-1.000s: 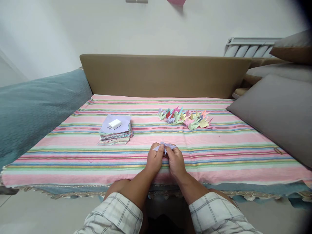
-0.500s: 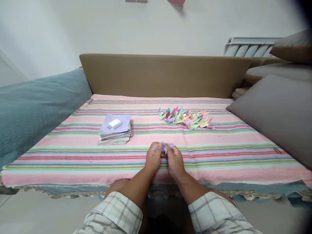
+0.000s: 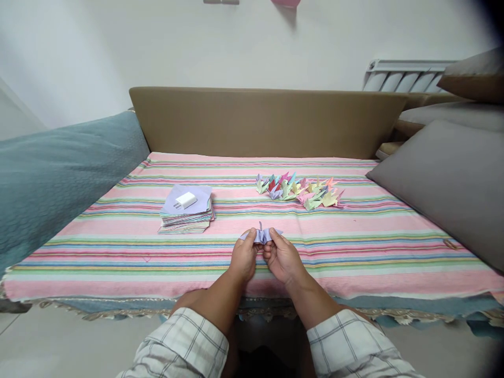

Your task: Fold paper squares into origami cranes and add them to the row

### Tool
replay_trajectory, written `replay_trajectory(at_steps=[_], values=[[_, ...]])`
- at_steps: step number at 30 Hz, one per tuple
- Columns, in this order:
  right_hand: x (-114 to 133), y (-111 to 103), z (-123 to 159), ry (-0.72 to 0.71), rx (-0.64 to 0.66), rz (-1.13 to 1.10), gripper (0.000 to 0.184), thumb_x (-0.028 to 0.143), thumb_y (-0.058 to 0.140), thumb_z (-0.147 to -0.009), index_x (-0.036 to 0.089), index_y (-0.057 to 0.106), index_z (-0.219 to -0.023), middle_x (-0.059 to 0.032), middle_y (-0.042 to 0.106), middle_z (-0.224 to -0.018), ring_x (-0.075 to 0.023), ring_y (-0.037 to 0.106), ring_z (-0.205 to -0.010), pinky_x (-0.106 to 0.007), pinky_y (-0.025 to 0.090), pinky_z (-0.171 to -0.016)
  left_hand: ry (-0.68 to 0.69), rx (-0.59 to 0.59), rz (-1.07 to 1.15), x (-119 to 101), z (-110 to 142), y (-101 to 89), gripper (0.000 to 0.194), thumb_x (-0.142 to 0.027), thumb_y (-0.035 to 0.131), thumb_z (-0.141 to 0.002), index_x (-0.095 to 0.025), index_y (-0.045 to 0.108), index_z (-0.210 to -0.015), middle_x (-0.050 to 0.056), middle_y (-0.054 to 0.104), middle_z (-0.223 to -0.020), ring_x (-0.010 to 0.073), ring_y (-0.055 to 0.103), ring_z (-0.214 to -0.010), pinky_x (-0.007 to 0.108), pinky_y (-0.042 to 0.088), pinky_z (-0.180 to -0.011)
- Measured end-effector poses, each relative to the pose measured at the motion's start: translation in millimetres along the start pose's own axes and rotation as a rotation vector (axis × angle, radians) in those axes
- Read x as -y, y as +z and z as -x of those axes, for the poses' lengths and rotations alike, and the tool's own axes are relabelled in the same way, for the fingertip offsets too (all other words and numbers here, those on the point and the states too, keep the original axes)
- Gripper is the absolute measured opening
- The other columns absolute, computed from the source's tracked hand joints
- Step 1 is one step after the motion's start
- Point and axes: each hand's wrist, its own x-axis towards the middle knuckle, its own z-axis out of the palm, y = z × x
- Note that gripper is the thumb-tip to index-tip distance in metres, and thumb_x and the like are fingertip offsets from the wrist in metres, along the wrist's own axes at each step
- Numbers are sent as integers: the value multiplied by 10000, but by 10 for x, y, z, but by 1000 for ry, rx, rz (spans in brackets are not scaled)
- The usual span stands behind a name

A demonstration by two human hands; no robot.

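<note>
A lilac paper crane (image 3: 262, 236) is held between my two hands, its wings spread sideways and a thin point sticking up in the middle. My left hand (image 3: 244, 255) pinches one wing between thumb and fingers. On the other wing, my right hand (image 3: 284, 257) is closed in the same way. Beyond them, several folded paper cranes (image 3: 291, 188) in many colours lie grouped on the striped cloth (image 3: 118, 247). To the left sits a stack of square paper sheets (image 3: 187, 223), lilac on top.
A white charger plug (image 3: 186, 200) rests on the paper stack. A blue-green cushioned arm (image 3: 66, 168) bounds the left side, grey cushions (image 3: 449, 173) the right, and a brown backrest (image 3: 260, 123) the far side. A small brown object (image 3: 449, 244) lies near the cushions.
The crane's wings are now pulled out flatter to both sides and its thin point shows upright. My hands have turned outward and moved slightly apart. The paper stack and grouped cranes are unchanged.
</note>
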Motion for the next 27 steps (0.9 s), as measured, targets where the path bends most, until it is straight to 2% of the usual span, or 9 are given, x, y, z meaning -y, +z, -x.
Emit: replay_trajectory(at_steps=[11, 15, 19, 25, 27], values=[[-4, 1, -14, 70, 25, -100, 261, 305, 783, -640, 166, 562, -643, 65, 514, -494, -34, 444, -399, -113, 347, -326, -31, 4, 59, -11, 1, -7, 380, -481, 682, -699, -126, 580, -789, 23, 627, -615, 127, 585, -510, 225, 456, -465], [-9, 12, -28, 124, -1, -192, 207, 280, 732, -718, 165, 569, -665, 67, 507, -487, -30, 439, -389, -103, 345, -318, -66, -3, 80, -13, -8, -13, 382, -472, 690, -694, -128, 563, -803, 18, 616, -596, 127, 580, -488, 218, 453, -441], [-16, 31, -36, 169, -16, -240, 227, 288, 657, -796, 157, 551, -645, 68, 499, -477, -20, 434, -375, -98, 341, -318, -89, -13, 73, -21, -13, -13, 398, -486, 694, -685, -128, 562, -797, 13, 601, -584, 123, 569, -475, 210, 436, -421], [-32, 11, -34, 25, -26, -140, 200, 293, 672, -777, 160, 561, -677, 60, 518, -481, -40, 458, -387, -114, 352, -321, -8, -2, 22, -7, -1, 5, 363, -460, 709, -679, -129, 567, -723, 7, 593, -595, 103, 559, -526, 202, 440, -500], [-26, -3, -40, 16, -40, -115, 218, 309, 669, -777, 161, 551, -667, 60, 508, -467, -42, 449, -378, -120, 351, -323, 3, -7, 14, 0, -5, 5, 356, -453, 713, -677, -129, 571, -711, 3, 589, -598, 98, 554, -543, 205, 445, -534]])
